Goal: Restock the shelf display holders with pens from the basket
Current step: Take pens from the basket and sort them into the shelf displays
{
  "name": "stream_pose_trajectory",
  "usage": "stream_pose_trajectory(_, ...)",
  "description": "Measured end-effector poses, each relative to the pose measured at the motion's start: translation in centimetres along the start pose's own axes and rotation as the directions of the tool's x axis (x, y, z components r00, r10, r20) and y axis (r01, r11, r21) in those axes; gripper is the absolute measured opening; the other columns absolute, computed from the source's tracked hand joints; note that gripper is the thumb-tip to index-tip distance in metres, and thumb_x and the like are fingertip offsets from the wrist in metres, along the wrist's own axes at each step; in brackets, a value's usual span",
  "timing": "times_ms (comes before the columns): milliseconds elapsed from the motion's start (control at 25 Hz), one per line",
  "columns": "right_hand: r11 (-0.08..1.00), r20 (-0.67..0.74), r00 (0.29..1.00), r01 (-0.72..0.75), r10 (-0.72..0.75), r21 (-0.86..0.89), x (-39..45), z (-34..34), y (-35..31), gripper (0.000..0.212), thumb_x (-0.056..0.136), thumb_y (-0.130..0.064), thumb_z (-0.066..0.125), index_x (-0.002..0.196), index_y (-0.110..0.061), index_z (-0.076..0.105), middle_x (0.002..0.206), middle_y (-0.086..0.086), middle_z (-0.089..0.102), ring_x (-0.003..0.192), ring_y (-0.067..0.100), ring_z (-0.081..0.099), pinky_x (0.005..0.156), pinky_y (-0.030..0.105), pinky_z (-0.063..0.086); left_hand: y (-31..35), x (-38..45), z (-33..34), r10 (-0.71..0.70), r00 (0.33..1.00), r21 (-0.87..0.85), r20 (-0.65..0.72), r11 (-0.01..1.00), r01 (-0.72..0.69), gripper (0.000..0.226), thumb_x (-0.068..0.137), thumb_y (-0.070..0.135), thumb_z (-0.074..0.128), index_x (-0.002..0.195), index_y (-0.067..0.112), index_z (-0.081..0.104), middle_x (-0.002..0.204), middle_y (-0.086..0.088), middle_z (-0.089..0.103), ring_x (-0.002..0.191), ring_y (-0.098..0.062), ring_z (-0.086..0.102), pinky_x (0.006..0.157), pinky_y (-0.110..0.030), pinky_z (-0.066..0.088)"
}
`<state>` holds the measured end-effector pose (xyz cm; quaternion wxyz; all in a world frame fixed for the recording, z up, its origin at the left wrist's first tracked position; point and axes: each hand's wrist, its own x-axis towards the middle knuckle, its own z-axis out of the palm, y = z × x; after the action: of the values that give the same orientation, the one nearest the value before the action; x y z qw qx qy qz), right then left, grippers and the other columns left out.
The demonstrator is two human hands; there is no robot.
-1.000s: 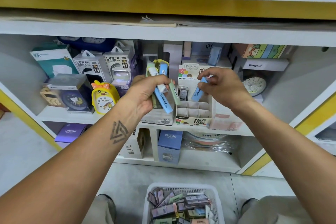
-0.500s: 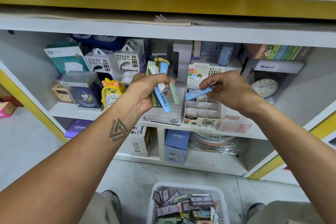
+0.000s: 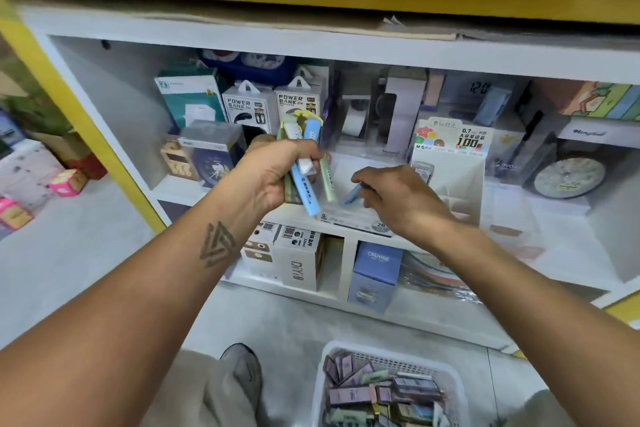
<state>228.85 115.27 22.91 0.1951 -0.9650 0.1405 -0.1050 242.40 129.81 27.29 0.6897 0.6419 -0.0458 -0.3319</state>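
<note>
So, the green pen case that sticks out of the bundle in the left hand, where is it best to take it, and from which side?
Probably at its free lower end, from the right. The green pen case hangs slanted below the left hand, with that end bare, while its top is buried among the other cases. The right hand already pinches a blue case, so it would have to place that one first.

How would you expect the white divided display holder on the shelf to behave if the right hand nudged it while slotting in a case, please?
The display holder looks like thin folded card, so probably light and easily pushed. Its tall backboard and apparently mostly empty cells suggest it could tip backward. The right hand, pinching a blue case, should probably press gently.
</note>
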Motion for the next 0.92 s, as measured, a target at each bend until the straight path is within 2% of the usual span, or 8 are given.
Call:
stream_pose_trajectory(160,0.988,0.069,0.997,0.044,-0.034,-0.148,0.4,0.6,-0.9,0.021,0.099,-0.021,0.052,0.112,-0.023,0.068,0.108,0.009,0.069,0.1,0.034,0.063,0.081,0.039,0.052,0.4,-0.7,-1.7,0.035,0.999,-0.028,-0.032,0.999,-0.036,0.046,0.07,-0.008,0.075,0.114,-0.009,0.062,0.089,-0.025,0.073,0.05,-0.023,0.067,0.052,-0.039,0.056)
stream_pose_trajectory(280,0.995,0.092,0.995,0.033,-0.025,-0.091,0.2,0.5,-1.1,0.021,0.098,-0.021,0.056,0.111,-0.024,0.071,0.091,0.002,0.067,0.088,0.026,0.063,0.076,0.033,0.05,0.7,-1.0,-2.6,0.053,0.997,-0.036,-0.05,0.998,-0.055,0.042,0.071,-0.011,0.072,0.111,-0.011,0.059,0.065,-0.019,0.07,0.043,-0.021,0.064,0.045,-0.033,0.053)
stream_pose_trajectory(360,0.999,0.106,0.994,0.021,-0.017,-0.045,0.1,0.5,-1.3,0.019,0.097,-0.02,0.059,0.11,-0.024,0.072,0.084,-0.005,0.061,0.082,0.02,0.062,0.074,0.029,0.049,0.7,-1.0,-2.9,0.05,0.998,-0.039,-0.047,0.998,-0.052,0.048,0.071,-0.012,0.071,0.117,-0.01,0.056,0.065,-0.019,0.069,0.043,-0.022,0.064,0.045,-0.033,0.053)
stream_pose_trajectory(440,0.999,0.055,0.998,-0.02,0.018,0.034,0.6,0.4,-1.3,0.018,0.097,-0.019,0.061,0.111,-0.026,0.069,0.088,-0.005,0.065,0.084,0.02,0.066,0.077,0.034,0.054,0.7,-1.0,-3.0,0.055,0.998,-0.041,-0.038,0.998,-0.057,0.053,0.071,-0.012,0.071,0.122,-0.011,0.054,0.062,-0.018,0.068,0.043,-0.021,0.064,0.046,-0.033,0.052)
stream_pose_trajectory(520,0.996,-0.091,0.995,-0.034,0.042,0.088,1.4,0.2,-0.8,0.013,0.097,-0.017,0.06,0.106,-0.026,0.06,0.09,0.0,0.068,0.082,0.023,0.067,0.076,0.04,0.057,0.7,-0.9,-2.9,0.055,0.998,-0.034,-0.036,0.998,-0.056,0.051,0.071,-0.011,0.072,0.12,-0.011,0.056,0.06,-0.016,0.068,0.043,-0.021,0.063,0.047,-0.033,0.052)
stream_pose_trajectory(640,0.999,-0.301,0.953,0.044,-0.04,0.006,3.2,0.8,0.0,0.009,0.097,-0.011,0.059,0.101,-0.015,0.052,0.084,0.011,0.067,0.074,0.032,0.065,0.067,0.046,0.056,0.6,-0.6,-2.6,0.051,0.998,-0.04,-0.049,0.998,-0.053,0.045,0.071,-0.009,0.073,0.114,-0.011,0.061,0.059,-0.013,0.067,0.044,-0.02,0.063,0.049,-0.033,0.053)
stream_pose_trajectory(760,0.995,-0.328,0.941,0.057,-0.08,-0.079,5.2,2.2,0.2,0.008,0.098,-0.008,0.056,0.106,-0.008,0.053,0.084,0.018,0.068,0.075,0.04,0.063,0.065,0.049,0.054,0.7,-0.2,-2.4,0.034,0.999,-0.072,-0.037,0.997,-0.036,0.039,0.071,-0.01,0.073,0.108,-0.007,0.063,0.059,-0.01,0.068,0.044,-0.019,0.064,0.05,-0.034,0.054)
stream_pose_trajectory(920,0.992,-0.326,0.938,0.097,-0.117,-0.077,7.3,4.0,0.5,0.007,0.096,-0.006,0.055,0.102,-0.01,0.053,0.08,0.015,0.065,0.071,0.038,0.061,0.061,0.049,0.054,0.8,0.5,-2.6,0.03,0.998,-0.064,-0.061,0.997,-0.033,0.031,0.068,-0.009,0.075,0.096,-0.001,0.065,0.067,-0.016,0.068,0.045,-0.02,0.063,0.051,-0.033,0.054)
